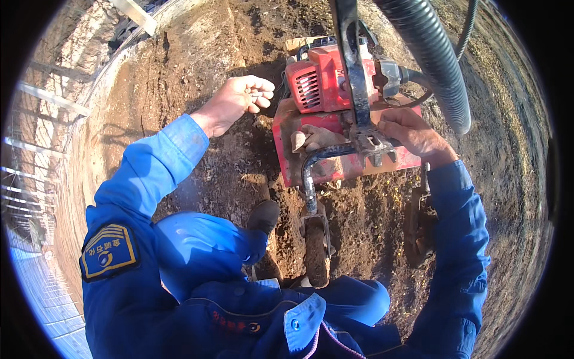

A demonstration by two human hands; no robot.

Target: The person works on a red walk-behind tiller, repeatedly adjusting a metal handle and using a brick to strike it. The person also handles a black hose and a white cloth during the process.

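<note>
Apparently for steadiness, the right hand [412, 134] rests at the black bracket [372, 145], just nearside of the red engine [323, 81]; its fingers' grip I cannot tell. Left of the engine, the left hand [238, 100] hangs empty, fingers loosely curled; a seeming glove [320, 139] lies nearside, probably for easy reach.

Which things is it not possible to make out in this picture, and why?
In the head view:
What lies under the right hand: covered by the hand itself.
Upper end of the black ribbed tube: cut off by the top edge.
Part of the red engine: hidden behind the black bar.
</note>
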